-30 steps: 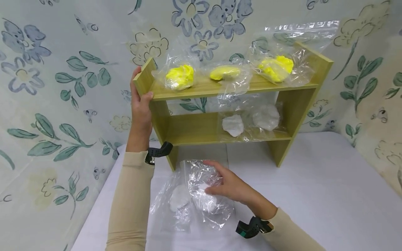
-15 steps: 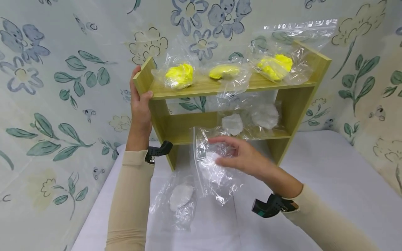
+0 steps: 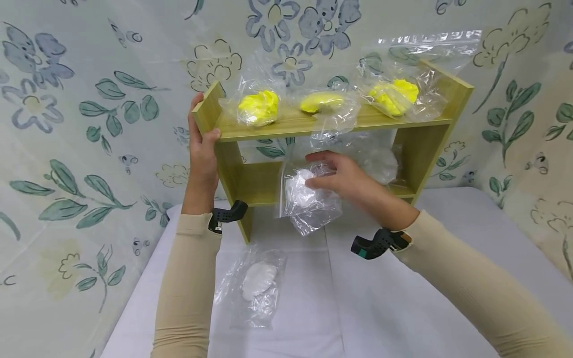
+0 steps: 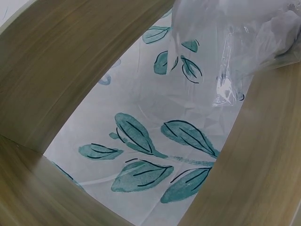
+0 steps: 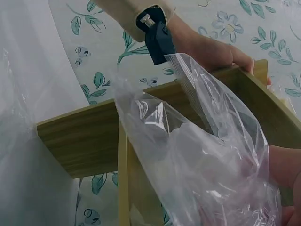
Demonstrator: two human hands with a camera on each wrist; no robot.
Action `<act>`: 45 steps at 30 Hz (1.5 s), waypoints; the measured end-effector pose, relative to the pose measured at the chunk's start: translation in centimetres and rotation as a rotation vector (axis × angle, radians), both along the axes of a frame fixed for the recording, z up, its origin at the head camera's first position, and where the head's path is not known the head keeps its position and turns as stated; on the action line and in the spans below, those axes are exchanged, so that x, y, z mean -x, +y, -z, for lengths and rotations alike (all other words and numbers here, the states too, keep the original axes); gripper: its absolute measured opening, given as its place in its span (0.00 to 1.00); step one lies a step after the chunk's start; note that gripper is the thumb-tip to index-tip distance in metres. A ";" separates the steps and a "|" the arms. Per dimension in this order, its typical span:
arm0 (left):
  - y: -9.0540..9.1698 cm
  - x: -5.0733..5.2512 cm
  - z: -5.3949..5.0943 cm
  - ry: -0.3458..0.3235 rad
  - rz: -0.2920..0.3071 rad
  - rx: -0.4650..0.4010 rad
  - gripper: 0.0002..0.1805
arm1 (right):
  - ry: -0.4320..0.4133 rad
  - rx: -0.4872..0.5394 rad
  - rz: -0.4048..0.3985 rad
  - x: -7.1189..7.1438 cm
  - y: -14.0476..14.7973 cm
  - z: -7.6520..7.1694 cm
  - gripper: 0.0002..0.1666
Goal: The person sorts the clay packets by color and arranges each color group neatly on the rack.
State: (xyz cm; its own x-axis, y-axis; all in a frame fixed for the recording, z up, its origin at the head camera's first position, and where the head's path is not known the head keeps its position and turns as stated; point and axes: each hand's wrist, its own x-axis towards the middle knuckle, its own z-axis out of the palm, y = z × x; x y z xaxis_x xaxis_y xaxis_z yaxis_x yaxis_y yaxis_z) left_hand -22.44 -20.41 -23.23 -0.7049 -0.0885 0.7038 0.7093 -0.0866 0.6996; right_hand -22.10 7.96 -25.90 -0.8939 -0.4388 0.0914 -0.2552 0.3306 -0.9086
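Note:
My left hand (image 3: 203,156) grips the left side panel of a small wooden shelf (image 3: 257,181), thumb in front and fingers behind. My right hand (image 3: 344,176) pinches a clear zip bag (image 3: 301,194) with a white lump inside. That bag hangs in front of the lower shelf board, left of another bagged white lump (image 3: 380,164). In the right wrist view the held bag (image 5: 202,160) covers much of the shelf, and the left hand (image 5: 216,52) shows beyond it. The left wrist view shows shelf boards (image 4: 249,155) but no fingers.
Bagged yellow lumps, at left (image 3: 257,107), middle (image 3: 321,102) and right (image 3: 396,97), lie on the top board. Another bagged white piece (image 3: 257,283) lies on the white tablecloth (image 3: 380,308). A floral backdrop (image 3: 112,164) stands behind the shelf.
My right hand has lifted the bagged white lump from the table up to the lower shelf board. The left hand keeps its grip on the side panel.

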 end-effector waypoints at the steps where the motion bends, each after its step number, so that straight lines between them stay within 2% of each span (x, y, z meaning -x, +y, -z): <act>1: 0.0 0.0 -0.1 0.005 -0.003 0.004 0.38 | 0.008 0.002 0.014 0.4 -0.1 -0.2 0.36; 5: 0.1 0.1 -0.4 0.011 -0.009 0.006 0.38 | 0.006 0.000 0.077 2.1 -0.7 -0.8 0.36; 8: 0.1 0.1 -0.5 0.007 -0.010 0.003 0.38 | -0.044 0.013 0.117 3.2 -1.2 -0.9 0.37; 12: 0.1 0.2 -0.2 -0.009 -0.003 -0.008 0.38 | -0.118 0.071 0.144 4.4 -1.9 -0.6 0.38; 16: -0.3 1.0 0.4 -0.013 0.008 -0.030 0.38 | -0.129 0.066 0.152 5.3 -2.4 -0.1 0.41; 19: -0.8 1.7 0.8 -0.009 0.012 -0.036 0.39 | -0.113 -0.022 0.157 5.8 -2.8 0.3 0.42; 23: -1.1 2.2 1.2 -0.002 0.018 -0.041 0.39 | -0.030 -0.184 0.177 6.1 -3.0 0.8 0.40; 29: -1.0 2.3 1.4 -0.003 0.017 -0.035 0.39 | 0.090 -0.332 0.191 5.8 -3.6 1.2 0.42; 35: -1.0 2.4 1.1 0.020 0.003 -0.024 0.39 | 0.187 -0.474 0.144 5.7 -4.1 1.1 0.38; 38: -0.8 2.2 1.0 0.011 0.013 -0.029 0.40 | 0.219 -0.576 0.155 5.5 -4.2 1.2 0.36; 41: -0.4 1.5 0.7 0.001 0.012 -0.022 0.39 | 0.233 -0.683 0.174 5.5 -4.1 1.3 0.36; 45: -0.1 0.4 0.2 0.001 -0.004 -0.003 0.39 | 0.229 -0.757 0.162 5.8 -4.0 1.5 0.39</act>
